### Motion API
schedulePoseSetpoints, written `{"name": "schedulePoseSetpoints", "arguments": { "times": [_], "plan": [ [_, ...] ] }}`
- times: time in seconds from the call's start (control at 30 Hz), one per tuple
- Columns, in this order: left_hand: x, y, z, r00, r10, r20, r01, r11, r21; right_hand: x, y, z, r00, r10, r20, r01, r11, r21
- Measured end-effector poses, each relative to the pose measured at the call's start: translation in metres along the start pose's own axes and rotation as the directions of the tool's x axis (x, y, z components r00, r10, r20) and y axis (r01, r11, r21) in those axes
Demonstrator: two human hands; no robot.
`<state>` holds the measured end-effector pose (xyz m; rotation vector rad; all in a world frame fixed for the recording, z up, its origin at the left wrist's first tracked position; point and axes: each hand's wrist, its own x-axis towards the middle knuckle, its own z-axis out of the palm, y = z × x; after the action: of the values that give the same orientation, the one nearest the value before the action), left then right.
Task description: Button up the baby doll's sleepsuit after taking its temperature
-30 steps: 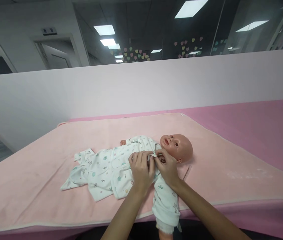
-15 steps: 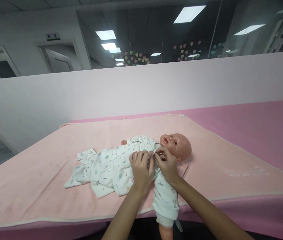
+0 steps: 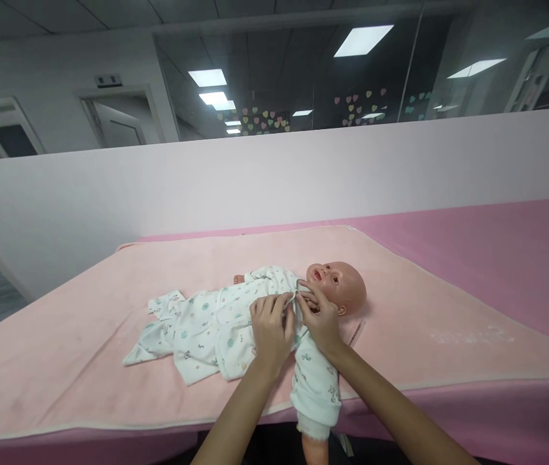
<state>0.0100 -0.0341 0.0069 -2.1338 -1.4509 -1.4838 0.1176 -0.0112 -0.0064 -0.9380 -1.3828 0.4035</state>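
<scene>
A baby doll [image 3: 342, 284] lies on its back with its head to the right. It wears a white patterned baby jacket [image 3: 236, 323] and matching trousers, whose legs lie flat at the left. My left hand [image 3: 273, 326] pinches the cloth at the jacket's upper edge, near the doll's neck. Right beside it, my right hand [image 3: 320, 316] is closed on a thin white strip at the neckline, possibly a tie. Fingertips of both hands nearly meet there. One doll arm, in a sleeve [image 3: 317, 387], hangs over the near edge between my forearms.
Beneath the doll lies a peach blanket [image 3: 85, 336] with a pale border, spread over a pink surface [image 3: 497, 258]. A thin marked strip [image 3: 358, 332] lies near the doll's head. Behind stands a low white wall [image 3: 274, 181], with dark glass above.
The view has tilted up slightly, so the scene sits a little lower. Both hands stay at the neckline, with small finger movements on the cloth.
</scene>
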Motion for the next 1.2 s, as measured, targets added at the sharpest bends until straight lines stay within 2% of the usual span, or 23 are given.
{"name": "schedulePoseSetpoints", "arguments": {
  "times": [0.3, 0.57, 0.83, 0.93, 1.07, 1.2],
  "plan": [
    [-0.002, 0.0, -0.002, 1.0, 0.024, 0.012, -0.024, 0.999, -0.03, 0.002, -0.002, -0.001, 0.997, -0.068, 0.023, 0.07, 0.988, -0.135],
    [-0.003, 0.001, -0.004, 0.995, 0.092, 0.026, -0.092, 0.996, -0.016, 0.0, -0.005, -0.002, 0.999, -0.004, 0.039, 0.009, 0.992, -0.125],
    [-0.005, 0.003, -0.008, 0.99, 0.138, -0.004, -0.138, 0.99, -0.028, 0.0, -0.007, -0.002, 0.999, -0.035, 0.018, 0.036, 0.994, -0.107],
    [-0.004, -0.001, -0.013, 0.994, 0.091, -0.052, -0.093, 0.995, -0.037, -0.002, -0.005, -0.004, 1.0, -0.01, 0.022, 0.012, 0.998, -0.066],
    [-0.004, -0.008, -0.02, 0.989, -0.056, -0.135, 0.061, 0.998, 0.035, -0.003, -0.001, -0.005, 1.0, 0.004, 0.003, -0.004, 1.0, -0.015],
    [-0.005, -0.009, -0.021, 0.99, -0.098, -0.101, 0.106, 0.991, 0.081, -0.004, -0.001, -0.006, 1.0, 0.013, -0.009, -0.013, 1.0, -0.027]
  ]
}}
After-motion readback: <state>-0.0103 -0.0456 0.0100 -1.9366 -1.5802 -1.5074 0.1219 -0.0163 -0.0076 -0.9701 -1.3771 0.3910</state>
